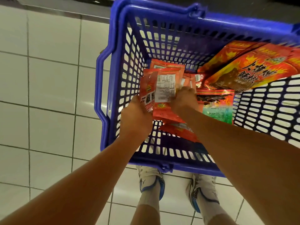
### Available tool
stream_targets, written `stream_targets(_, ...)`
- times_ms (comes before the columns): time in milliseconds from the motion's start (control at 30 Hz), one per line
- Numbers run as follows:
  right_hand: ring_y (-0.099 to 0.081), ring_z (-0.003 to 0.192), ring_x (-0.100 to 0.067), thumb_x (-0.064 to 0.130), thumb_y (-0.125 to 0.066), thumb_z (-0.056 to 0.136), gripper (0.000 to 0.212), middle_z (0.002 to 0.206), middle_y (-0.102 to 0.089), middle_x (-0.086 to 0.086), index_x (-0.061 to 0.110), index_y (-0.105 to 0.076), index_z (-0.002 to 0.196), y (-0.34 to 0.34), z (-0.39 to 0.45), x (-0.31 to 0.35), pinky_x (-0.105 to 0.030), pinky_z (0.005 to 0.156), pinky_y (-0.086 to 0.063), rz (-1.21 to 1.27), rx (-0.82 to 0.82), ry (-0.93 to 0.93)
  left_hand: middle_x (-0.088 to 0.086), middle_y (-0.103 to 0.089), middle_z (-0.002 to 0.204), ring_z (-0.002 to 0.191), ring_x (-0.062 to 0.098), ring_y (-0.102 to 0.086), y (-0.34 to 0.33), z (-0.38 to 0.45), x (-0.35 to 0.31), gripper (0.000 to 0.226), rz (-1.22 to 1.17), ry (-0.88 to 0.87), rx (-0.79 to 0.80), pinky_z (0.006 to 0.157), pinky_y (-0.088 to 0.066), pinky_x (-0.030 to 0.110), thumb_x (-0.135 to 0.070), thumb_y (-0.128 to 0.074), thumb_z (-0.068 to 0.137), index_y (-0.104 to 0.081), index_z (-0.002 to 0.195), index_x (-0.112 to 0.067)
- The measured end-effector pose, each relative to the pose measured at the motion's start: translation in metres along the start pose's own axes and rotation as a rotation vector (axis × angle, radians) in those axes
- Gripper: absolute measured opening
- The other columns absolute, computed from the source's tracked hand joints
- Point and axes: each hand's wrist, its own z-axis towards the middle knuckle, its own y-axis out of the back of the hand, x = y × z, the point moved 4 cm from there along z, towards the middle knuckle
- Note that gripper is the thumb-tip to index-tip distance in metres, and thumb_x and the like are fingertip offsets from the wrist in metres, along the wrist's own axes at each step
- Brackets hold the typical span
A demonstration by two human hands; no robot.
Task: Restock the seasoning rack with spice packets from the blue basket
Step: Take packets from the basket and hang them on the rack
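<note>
White tiled floor (48, 88), blue basket (113, 51) on it: left hand (136, 117) grips a fan of small red packets (162, 88) standing long-axis upright, right hand (185, 99) fingers curled on their far edge, big packets (253, 69) lying right of both.

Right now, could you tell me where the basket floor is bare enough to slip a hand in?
Bare mesh lies along the blue basket's far wall, beyond the small packets, and in the near-left corner. The right side is crowded with large packets; both hands, left and right, fill the middle.
</note>
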Motion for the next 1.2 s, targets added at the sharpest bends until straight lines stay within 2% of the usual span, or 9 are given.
stream_targets(67, -0.059, 0.088, -0.026, 0.021, -0.062, 0.095, 0.031, 0.112, -0.062, -0.010, 0.002, -0.059, 0.120, 0.011, 0.001, -0.011, -0.032, 0.071, -0.049, 0.138, -0.018, 0.013, -0.006, -0.064, 0.101, 0.070, 0.000, -0.054, 0.001, -0.002, 0.001, 0.020, -0.007, 0.017, -0.011, 0.047, -0.040, 0.007, -0.016, -0.054, 0.101, -0.057, 0.121, -0.014)
stream_targets(167, -0.061, 0.087, -0.027, 0.011, -0.062, 0.089, 0.021, 0.093, -0.062, -0.004, 0.009, -0.067, 0.109, 0.037, -0.009, -0.030, -0.030, 0.067, -0.045, 0.339, -0.081, 0.067, -0.015, -0.058, 0.088, 0.067, -0.003, -0.052, 0.004, -0.007, -0.001, 0.019, -0.063, 0.021, -0.005, 0.050, -0.041, 0.011, -0.017, -0.046, 0.103, -0.058, 0.118, -0.015)
stream_targets(300, -0.072, 0.089, -0.016, 0.003, -0.062, 0.087, 0.045, 0.101, -0.072, 0.013, 0.041, -0.061, 0.111, 0.073, -0.043, -0.042, -0.041, 0.071, -0.063, 0.699, 0.026, 0.189, -0.012, -0.063, 0.099, 0.080, 0.005, -0.059, 0.012, -0.019, -0.007, 0.026, -0.160, 0.050, 0.044, 0.070, -0.058, 0.030, -0.018, -0.043, 0.105, -0.059, 0.125, -0.019)
stream_targets(367, -0.074, 0.085, -0.013, -0.005, -0.058, 0.086, 0.065, 0.096, -0.074, 0.020, 0.058, -0.064, 0.103, 0.094, -0.059, -0.043, -0.039, 0.071, -0.064, 0.801, 0.077, 0.201, -0.012, -0.064, 0.100, 0.080, 0.005, -0.062, 0.018, -0.026, -0.010, 0.026, -0.159, 0.044, 0.064, 0.065, -0.056, 0.023, -0.017, -0.041, 0.105, -0.060, 0.123, -0.021)
stream_targets(500, -0.075, 0.081, -0.029, -0.002, -0.061, 0.086, 0.033, 0.089, -0.078, -0.004, 0.025, -0.080, 0.083, 0.132, -0.089, -0.042, -0.050, 0.073, -0.064, 0.885, 0.234, 0.077, -0.012, -0.068, 0.098, 0.082, 0.001, -0.065, 0.036, -0.046, -0.025, 0.022, -0.281, 0.065, 0.146, 0.064, -0.059, 0.025, -0.016, -0.044, 0.106, -0.061, 0.117, -0.023)
stream_targets(633, -0.075, 0.087, -0.033, 0.004, -0.059, 0.086, 0.016, 0.099, -0.077, -0.018, 0.005, -0.074, 0.091, 0.174, -0.127, -0.038, -0.033, 0.061, -0.060, 1.088, 0.442, -0.075, 0.001, -0.075, 0.109, 0.101, 0.024, -0.072, 0.064, -0.069, -0.060, 0.029, -0.401, 0.022, 0.240, 0.086, -0.061, 0.040, -0.006, -0.048, 0.103, -0.067, 0.122, -0.016)
stream_targets(833, -0.078, 0.081, -0.024, 0.025, -0.047, 0.101, 0.029, 0.095, -0.078, -0.015, 0.007, -0.070, 0.100, 0.249, -0.187, -0.025, -0.028, 0.056, -0.059, 1.428, 0.445, -0.238, 0.012, -0.077, 0.098, 0.095, 0.036, -0.072, 0.113, -0.112, -0.132, 0.035, -0.696, 0.105, 0.318, 0.088, -0.056, 0.047, -0.019, -0.062, 0.068, -0.073, 0.100, -0.011)
stream_targets(1000, -0.077, 0.074, -0.023, 0.023, -0.050, 0.096, 0.039, 0.094, -0.078, -0.013, 0.009, -0.075, 0.071, 0.317, -0.246, -0.009, -0.028, 0.054, -0.059, 1.592, 0.458, -0.210, 0.011, -0.076, 0.109, 0.103, 0.036, -0.072, 0.160, -0.166, -0.206, 0.022, -0.695, -0.071, 0.326, 0.095, -0.053, 0.062, -0.013, -0.072, 0.090, -0.073, 0.111, -0.015)
stream_targets(1200, -0.076, 0.070, -0.028, 0.039, -0.048, 0.100, 0.038, 0.086, -0.077, -0.020, 0.008, -0.071, 0.099, 0.408, -0.332, 0.006, -0.028, 0.053, -0.059, 1.432, 0.411, 0.007, 0.017, -0.077, 0.100, 0.085, 0.033, -0.073, 0.237, -0.237, -0.274, 0.012, -0.631, -0.198, 0.161, 0.080, -0.058, 0.057, -0.011, -0.068, 0.095, -0.074, 0.104, -0.006)
